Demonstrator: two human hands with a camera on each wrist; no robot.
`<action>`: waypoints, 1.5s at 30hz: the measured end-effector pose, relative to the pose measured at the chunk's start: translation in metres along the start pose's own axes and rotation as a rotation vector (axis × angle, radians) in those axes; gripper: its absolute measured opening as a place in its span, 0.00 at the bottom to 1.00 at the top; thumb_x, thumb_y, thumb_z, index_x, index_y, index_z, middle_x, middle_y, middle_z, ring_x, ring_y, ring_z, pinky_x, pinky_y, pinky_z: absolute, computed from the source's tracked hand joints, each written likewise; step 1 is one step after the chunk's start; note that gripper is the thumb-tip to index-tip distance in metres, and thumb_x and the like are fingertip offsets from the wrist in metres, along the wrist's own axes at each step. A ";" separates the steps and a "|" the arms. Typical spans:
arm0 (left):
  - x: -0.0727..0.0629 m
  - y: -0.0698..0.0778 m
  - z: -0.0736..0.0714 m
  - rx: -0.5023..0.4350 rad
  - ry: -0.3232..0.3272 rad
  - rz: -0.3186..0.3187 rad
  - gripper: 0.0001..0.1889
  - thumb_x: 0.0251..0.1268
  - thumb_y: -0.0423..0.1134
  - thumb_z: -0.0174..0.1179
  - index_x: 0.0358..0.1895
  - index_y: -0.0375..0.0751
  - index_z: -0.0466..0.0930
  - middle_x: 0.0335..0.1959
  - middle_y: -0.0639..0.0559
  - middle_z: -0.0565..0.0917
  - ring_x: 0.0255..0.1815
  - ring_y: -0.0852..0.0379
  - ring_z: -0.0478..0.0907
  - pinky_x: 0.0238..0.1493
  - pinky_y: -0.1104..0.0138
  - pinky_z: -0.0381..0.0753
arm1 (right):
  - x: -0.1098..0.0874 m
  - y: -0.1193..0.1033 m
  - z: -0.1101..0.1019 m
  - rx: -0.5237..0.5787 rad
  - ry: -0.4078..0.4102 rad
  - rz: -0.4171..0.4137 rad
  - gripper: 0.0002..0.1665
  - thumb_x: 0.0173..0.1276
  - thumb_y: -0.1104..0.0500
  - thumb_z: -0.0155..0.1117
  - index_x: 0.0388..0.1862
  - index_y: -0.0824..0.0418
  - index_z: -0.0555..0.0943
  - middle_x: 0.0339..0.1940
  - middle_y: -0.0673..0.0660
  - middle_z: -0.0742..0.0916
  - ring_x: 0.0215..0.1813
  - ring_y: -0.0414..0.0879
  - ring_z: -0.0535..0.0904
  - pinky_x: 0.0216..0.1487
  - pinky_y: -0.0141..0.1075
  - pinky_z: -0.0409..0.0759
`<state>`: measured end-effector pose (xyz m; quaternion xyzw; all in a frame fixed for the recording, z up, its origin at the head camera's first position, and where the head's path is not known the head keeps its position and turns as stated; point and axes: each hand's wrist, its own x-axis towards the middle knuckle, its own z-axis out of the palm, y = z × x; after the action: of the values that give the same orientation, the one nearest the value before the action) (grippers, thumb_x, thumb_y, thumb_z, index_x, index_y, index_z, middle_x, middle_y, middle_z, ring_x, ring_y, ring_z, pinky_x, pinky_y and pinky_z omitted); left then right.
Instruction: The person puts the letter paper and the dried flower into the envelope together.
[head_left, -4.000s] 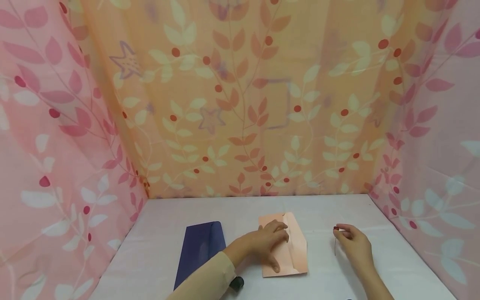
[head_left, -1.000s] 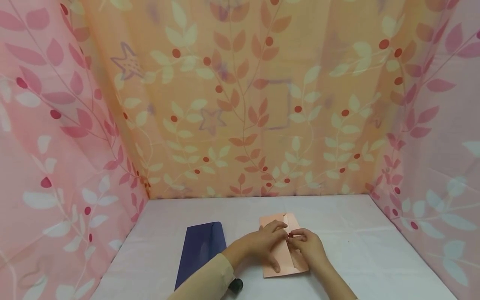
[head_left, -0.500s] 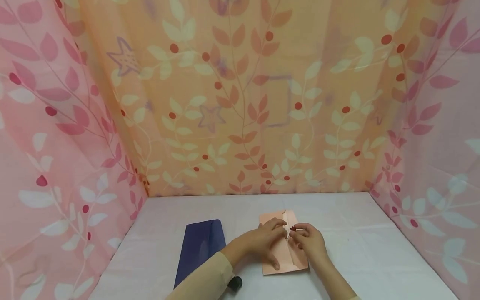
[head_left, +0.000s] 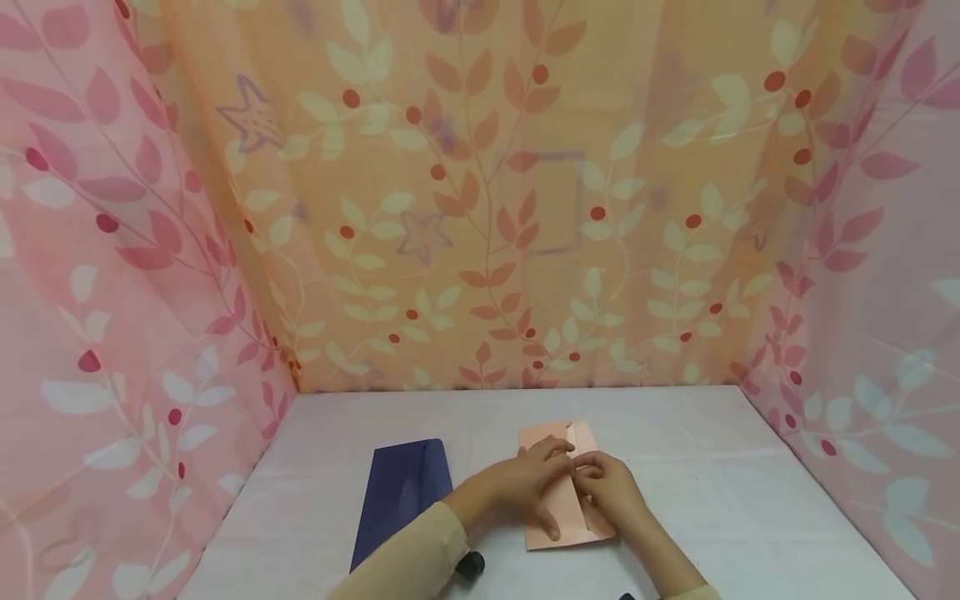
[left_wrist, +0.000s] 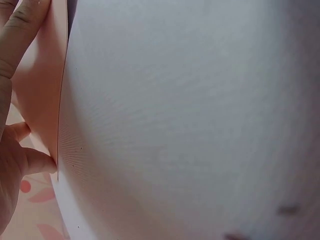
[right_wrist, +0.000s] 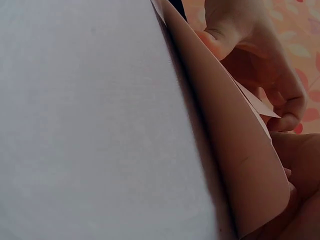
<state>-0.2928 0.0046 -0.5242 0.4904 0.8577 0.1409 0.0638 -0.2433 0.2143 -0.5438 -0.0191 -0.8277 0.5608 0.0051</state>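
Observation:
A pale peach envelope (head_left: 561, 500) lies on the white table with its flap side to the right. My left hand (head_left: 531, 487) rests across its left part, thumb toward the near end, fingertips at the pocket's edge. At that same edge my right hand (head_left: 611, 487) has its thumb and index finger pinched together. The small red thing with a thin strand, seen in these fingers earlier, is hidden now. In the right wrist view the envelope's flap (right_wrist: 240, 150) stands up in front of the right fingers, and the left thumb (right_wrist: 215, 44) presses beyond it.
A dark blue envelope (head_left: 393, 500) lies left of the peach one, partly under the left forearm. A black round-ended object (head_left: 471, 566) shows beside the left sleeve. Another dark thing (head_left: 627, 597) peeks in at the bottom edge. Leaf-patterned curtains (head_left: 480, 208) enclose the table (head_left: 735, 467).
The right hand has come left from the bare table to the peach envelope, carrying the small red thing, which has gone from sight at the pocket's edge. The left hand has stayed in place.

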 end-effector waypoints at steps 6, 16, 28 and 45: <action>0.000 0.000 0.004 0.005 0.001 -0.003 0.55 0.40 0.75 0.71 0.76 0.70 0.58 0.80 0.64 0.51 0.81 0.62 0.49 0.71 0.38 0.65 | 0.011 -0.002 -0.004 0.004 -0.094 -0.037 0.12 0.68 0.66 0.65 0.49 0.66 0.82 0.34 0.55 0.90 0.25 0.44 0.77 0.21 0.32 0.74; -0.001 0.001 0.003 0.014 0.013 0.018 0.52 0.42 0.75 0.68 0.76 0.71 0.59 0.81 0.61 0.50 0.79 0.63 0.53 0.66 0.60 0.75 | 0.021 -0.001 -0.010 -0.026 -0.193 -0.025 0.17 0.63 0.69 0.63 0.52 0.69 0.81 0.32 0.55 0.89 0.22 0.44 0.75 0.21 0.33 0.74; -0.001 0.002 0.002 0.003 0.003 0.024 0.54 0.42 0.74 0.71 0.77 0.71 0.58 0.80 0.62 0.51 0.79 0.63 0.52 0.69 0.54 0.73 | 0.015 -0.002 -0.021 -0.044 -0.249 -0.020 0.22 0.69 0.58 0.71 0.57 0.67 0.80 0.43 0.57 0.90 0.35 0.47 0.84 0.29 0.40 0.83; 0.010 0.006 0.000 0.045 -0.067 -0.043 0.45 0.37 0.73 0.74 0.64 0.69 0.67 0.81 0.63 0.53 0.82 0.59 0.48 0.66 0.29 0.65 | 0.002 -0.001 -0.039 -0.062 -0.232 -0.061 0.20 0.68 0.61 0.71 0.56 0.68 0.80 0.38 0.58 0.90 0.33 0.50 0.84 0.25 0.36 0.79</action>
<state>-0.2931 0.0155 -0.5217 0.4776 0.8684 0.1036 0.0843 -0.2437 0.2500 -0.5284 0.0712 -0.8399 0.5329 -0.0742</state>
